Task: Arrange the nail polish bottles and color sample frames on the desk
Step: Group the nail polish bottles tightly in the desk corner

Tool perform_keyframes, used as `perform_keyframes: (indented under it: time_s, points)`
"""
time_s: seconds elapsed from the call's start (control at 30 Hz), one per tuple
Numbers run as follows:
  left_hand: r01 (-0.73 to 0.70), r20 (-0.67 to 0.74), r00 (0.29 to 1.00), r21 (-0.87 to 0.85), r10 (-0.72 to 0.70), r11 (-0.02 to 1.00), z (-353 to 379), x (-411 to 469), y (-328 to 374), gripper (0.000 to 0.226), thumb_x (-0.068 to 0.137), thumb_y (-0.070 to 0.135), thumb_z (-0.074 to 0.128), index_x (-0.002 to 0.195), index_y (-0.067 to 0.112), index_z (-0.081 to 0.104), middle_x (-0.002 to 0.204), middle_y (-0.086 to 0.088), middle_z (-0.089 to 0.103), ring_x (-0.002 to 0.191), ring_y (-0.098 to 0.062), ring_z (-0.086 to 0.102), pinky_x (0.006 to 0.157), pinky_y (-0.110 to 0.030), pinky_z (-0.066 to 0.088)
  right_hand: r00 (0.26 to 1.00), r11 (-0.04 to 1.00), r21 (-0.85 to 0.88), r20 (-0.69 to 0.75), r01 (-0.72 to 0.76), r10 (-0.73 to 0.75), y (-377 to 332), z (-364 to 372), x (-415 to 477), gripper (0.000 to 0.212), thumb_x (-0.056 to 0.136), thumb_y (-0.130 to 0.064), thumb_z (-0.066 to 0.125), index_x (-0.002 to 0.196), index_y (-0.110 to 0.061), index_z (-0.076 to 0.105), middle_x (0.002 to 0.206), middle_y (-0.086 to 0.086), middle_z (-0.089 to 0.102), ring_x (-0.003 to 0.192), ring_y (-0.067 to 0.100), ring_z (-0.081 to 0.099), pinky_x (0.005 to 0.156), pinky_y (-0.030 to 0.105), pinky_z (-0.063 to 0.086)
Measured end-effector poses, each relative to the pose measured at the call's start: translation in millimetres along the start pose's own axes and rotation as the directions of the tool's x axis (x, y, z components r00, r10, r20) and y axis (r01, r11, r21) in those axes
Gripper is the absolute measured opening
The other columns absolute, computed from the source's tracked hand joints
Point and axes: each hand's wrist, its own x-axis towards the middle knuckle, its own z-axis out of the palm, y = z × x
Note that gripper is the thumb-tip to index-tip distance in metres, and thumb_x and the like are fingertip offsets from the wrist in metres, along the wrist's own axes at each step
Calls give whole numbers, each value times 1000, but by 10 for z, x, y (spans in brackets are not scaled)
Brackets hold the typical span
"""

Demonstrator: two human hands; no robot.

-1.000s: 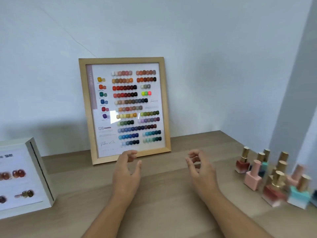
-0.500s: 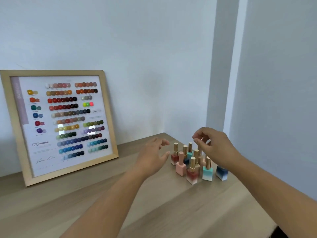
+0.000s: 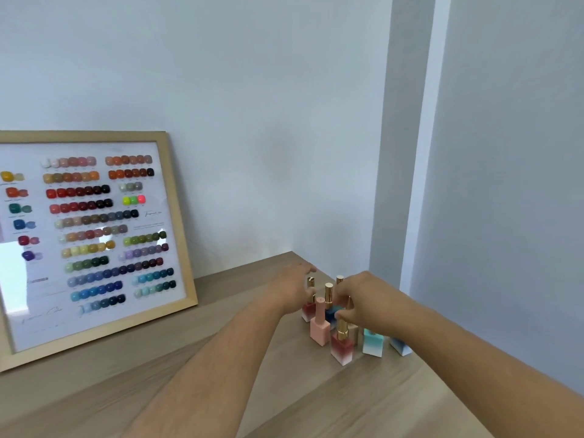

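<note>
Wood desk (image 3: 316, 403): pale grain runs under both your forearms, out to the corner where the walls meet.
Red bottle (image 3: 342, 346): nearest you, upright, long axis vertical, gold cap pointing up; the base fades to white.
Pink bottle (image 3: 319, 324): just left of the red one, upright, pink cap up.
Teal bottle (image 3: 373, 342): right of the red one, upright; its cap is hidden behind your right hand.
Blue bottle (image 3: 400, 346): furthest right, only the lower body shows under your wrist.
Right hand (image 3: 366, 300): over the middle of the cluster, fingers curled down narrowly among the caps; you seem to touch a gold cap, but whether you grip it cannot be told.
Left hand (image 3: 292, 290): at the cluster's left edge, blurred, fingers loosely spread beside a gold-capped bottle (image 3: 309, 306) with a red body; a grip cannot be told.
Back bottles: two more gold caps (image 3: 328, 294) stand upright between your hands.
Frame (image 3: 177, 216): well left of the bottles, tall side up, leaning back on the wall (image 3: 252, 121), rows of colour swatches facing you.
</note>
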Motion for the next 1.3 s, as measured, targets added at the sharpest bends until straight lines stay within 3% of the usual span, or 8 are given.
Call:
perform_keyframes:
  time_s: [0.27,0.4,0.53,0.63,0.7,0.87,1.13,1.3]
  points:
    - [42,-82,995,-117,-52,992,132,83,-96,12,85,16,61,95,17,65,97,-4,67,79,-13,56,71,-24,44,991,996,-83,129,33,-22,49,67,122,12,76,-14,67,86,-9,72,93,10,69,79,25,63,65,32,53]
    - [17,-106,994,-112,-29,994,130,65,-122,10,84,15,60,92,16,66,88,0,65,78,-13,57,63,-20,41,988,1000,-14,156,20,-17,56,-29,101,8,77,-17,70,85,-17,72,79,-7,62,64,11,58,54,19,47]
    - [-3,-126,992,-129,-13,992,-4,89,-153,9,84,12,60,90,15,66,81,2,63,78,-14,58,70,-22,46,993,997,78,114,24,-33,80,-434,167,5,74,-18,74,79,-21,72,74,-9,69,69,8,66,66,24,55]
    - [-8,-191,981,-155,-22,988,-187,160,-208,10,84,11,60,83,21,62,73,11,58,68,-5,55,55,-10,40,997,992,110,45,58,-63,86,-779,330,6,75,-19,75,79,-24,73,67,-17,67,64,-5,62,58,9,48]
    - [-9,-231,973,-171,-32,985,-293,213,-251,12,84,10,59,82,21,62,73,12,57,65,0,52,55,-4,40,997,989,133,5,71,-72,87,-941,503,8,76,-17,73,78,-25,73,70,-16,68,64,-1,62,55,8,47]
    - [5,-267,963,-145,-44,989,-376,361,-356,14,86,7,54,91,18,63,71,13,59,62,7,53,53,-6,37,998,987,154,-42,54,-48,182,-844,1070,9,77,-12,71,79,-21,71,77,-13,65,81,17,65,67,31,53]
    - [69,-226,969,-144,-101,987,-138,627,-522,17,86,6,50,95,11,62,90,-6,67,83,-21,62,77,-36,52,998,990,133,18,56,-59,485,1,1786,9,78,-7,69,83,-15,71,80,-8,55,80,12,57,57,14,40]
    - [69,-219,970,-157,-102,985,25,698,-633,18,87,6,50,96,16,62,83,2,63,75,-13,59,65,-23,47,991,991,114,106,74,-86,571,219,1988,13,78,-4,68,82,-17,71,80,-9,55,84,16,59,56,17,40]
